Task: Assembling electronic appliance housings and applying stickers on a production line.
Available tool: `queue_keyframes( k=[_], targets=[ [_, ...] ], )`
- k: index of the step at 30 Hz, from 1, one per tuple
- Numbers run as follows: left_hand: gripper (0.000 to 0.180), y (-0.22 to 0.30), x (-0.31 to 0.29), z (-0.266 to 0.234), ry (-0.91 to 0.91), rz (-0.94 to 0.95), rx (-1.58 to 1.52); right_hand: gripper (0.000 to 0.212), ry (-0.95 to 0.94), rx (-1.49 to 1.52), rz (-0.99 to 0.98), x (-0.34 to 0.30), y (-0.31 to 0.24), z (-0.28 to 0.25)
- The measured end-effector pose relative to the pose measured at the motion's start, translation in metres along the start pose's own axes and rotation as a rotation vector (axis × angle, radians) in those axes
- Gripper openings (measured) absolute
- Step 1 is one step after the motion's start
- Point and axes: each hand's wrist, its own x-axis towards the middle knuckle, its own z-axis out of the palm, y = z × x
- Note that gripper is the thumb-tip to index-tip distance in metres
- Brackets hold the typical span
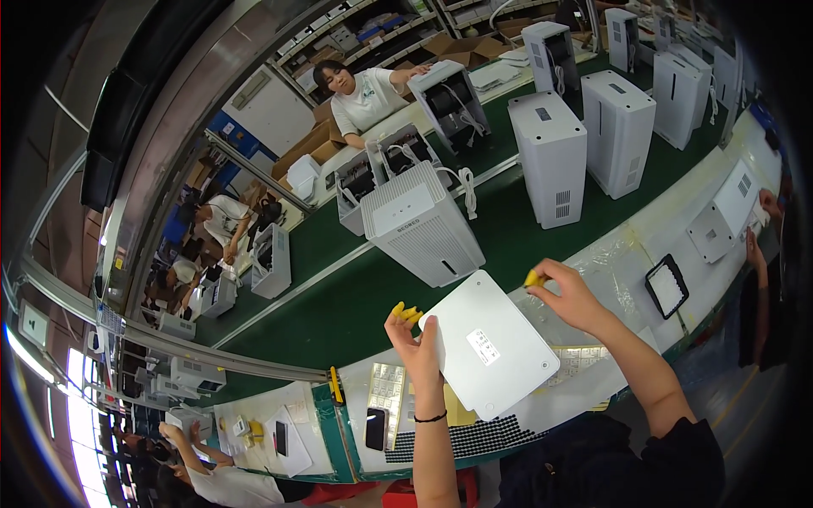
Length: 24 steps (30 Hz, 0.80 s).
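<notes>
1. Progress, as a judgement: early to midway. The white panel [487, 345] lies flat on the near tabletop [631, 245], with nothing yellow visibly fitted on it.
2. The left hand [415, 339] steadies the panel's left edge, its grip pinching small yellow pieces [406, 312].
3. The right hand [566, 292] hovers over the far right corner, grip pinching a yellow piece [532, 278].
4. The panel is a smooth rounded rectangle with a small label.

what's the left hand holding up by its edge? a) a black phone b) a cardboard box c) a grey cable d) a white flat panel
d: the left hand grips the edge of the white flat panel, with small yellow pieces at its fingertips; the black phone lies untouched on the bench below.
</notes>
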Motion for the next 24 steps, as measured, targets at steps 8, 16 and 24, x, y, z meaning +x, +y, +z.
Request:
queue_keyframes(
  k=[8, 16, 24],
  targets=[
    [0.052, 0.003, -0.004, 0.0, 0.117, 0.196, 0.341, 0.013, -0.11, -0.139, -0.244, 0.054, -0.026, 0.032],
    [0.054, -0.001, -0.002, -0.004, 0.139, 0.243, 0.384, 0.009, -0.035, -0.433, -0.6, 0.056, -0.027, 0.043],
    [0.052, 0.001, -0.003, -0.007, 0.141, 0.237, 0.41, 0.031, -0.073, 0.017, -0.16, 0.05, -0.014, 0.051]
  ],
)
